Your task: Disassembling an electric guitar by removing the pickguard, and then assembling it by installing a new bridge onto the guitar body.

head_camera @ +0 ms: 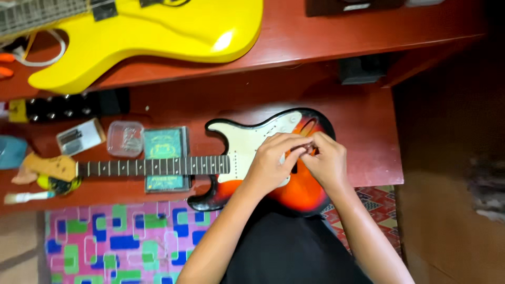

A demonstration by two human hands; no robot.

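Hands on sunburst guitar, clear box nearby

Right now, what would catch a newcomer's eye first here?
Probably the glossy yellow guitar body on the upper red shelf. Next, the sunburst electric guitar lying across the lower shelf, where the left hand and right hand meet over its white pickguard. A bright patterned mat shows below.

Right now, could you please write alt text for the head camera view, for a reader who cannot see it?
A person's left hand and right hand meet, fingertips together, over a sunburst electric guitar with a white pickguard, lying on a red-brown table. A yellow guitar body rests on the shelf above.
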